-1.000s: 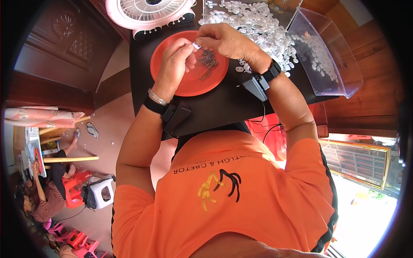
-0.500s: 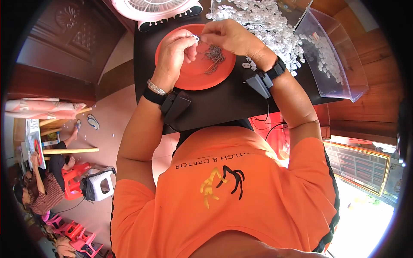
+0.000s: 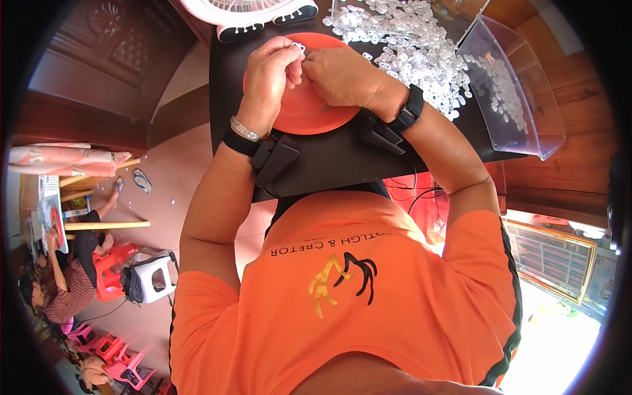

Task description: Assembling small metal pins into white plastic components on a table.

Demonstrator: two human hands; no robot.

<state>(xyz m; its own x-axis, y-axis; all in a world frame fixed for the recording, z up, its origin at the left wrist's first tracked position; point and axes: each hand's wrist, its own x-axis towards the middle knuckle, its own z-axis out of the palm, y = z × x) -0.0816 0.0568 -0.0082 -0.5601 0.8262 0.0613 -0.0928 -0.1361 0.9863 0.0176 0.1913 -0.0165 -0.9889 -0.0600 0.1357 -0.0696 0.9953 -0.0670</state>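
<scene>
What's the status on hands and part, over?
Left hand and right hand pinch small white plastic ring together over round orange plastic plate. Pile of white plastic pieces alongside. Nothing blocking.

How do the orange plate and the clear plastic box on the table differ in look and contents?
The orange plate is round, flat and opaque; the clear plastic box is rectangular, tall-walled and see-through. The plate lies under the left hand and right hand; the box stands apart at the right. The box holds small white pieces; the plate looks mostly bare. Both rest on the black table.
</scene>
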